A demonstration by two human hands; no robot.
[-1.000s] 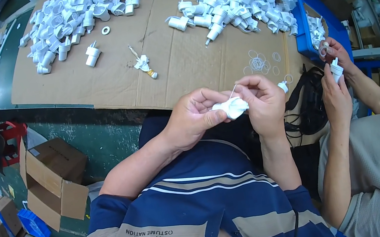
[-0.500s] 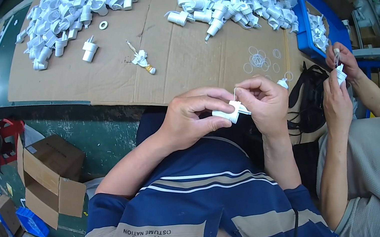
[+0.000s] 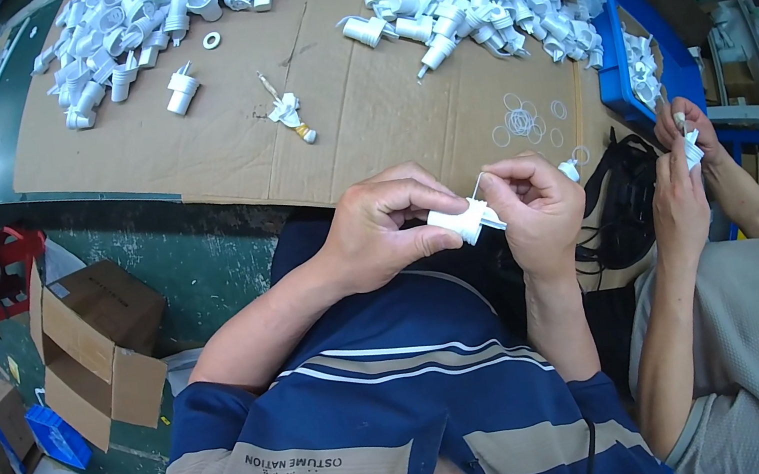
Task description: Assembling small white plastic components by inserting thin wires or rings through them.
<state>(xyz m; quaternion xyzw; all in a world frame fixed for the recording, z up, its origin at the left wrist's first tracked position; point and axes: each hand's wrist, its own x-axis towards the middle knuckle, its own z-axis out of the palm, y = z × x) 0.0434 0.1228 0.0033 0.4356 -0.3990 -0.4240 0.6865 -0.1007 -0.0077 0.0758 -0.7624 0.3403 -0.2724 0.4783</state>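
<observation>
My left hand (image 3: 381,231) is closed round a white plastic pipe fitting (image 3: 457,224), held above my lap by the table's near edge. Thumb and forefinger of my right hand (image 3: 543,212) pinch a thin clear ring (image 3: 478,185), which stands up in a loop against the fitting. Part of the ring is hidden, so how far it goes round the fitting cannot be seen. Loose thin rings (image 3: 520,122) lie on the cardboard beyond my right hand. Next to that hand, another white fitting (image 3: 570,170) sits near the table edge.
Two heaps of white fittings, the left heap (image 3: 131,37) and the right heap (image 3: 470,3), lie on the cardboard (image 3: 360,129). A small tool wrapped in white (image 3: 286,111) lies between. At right, a co-worker's hands (image 3: 680,184) hold a white part by a blue bin (image 3: 613,74).
Both my hands still hold the fitting and ring, with the fitting turned slightly. My right hand has shifted a little to the right. The table view has moved slightly.
</observation>
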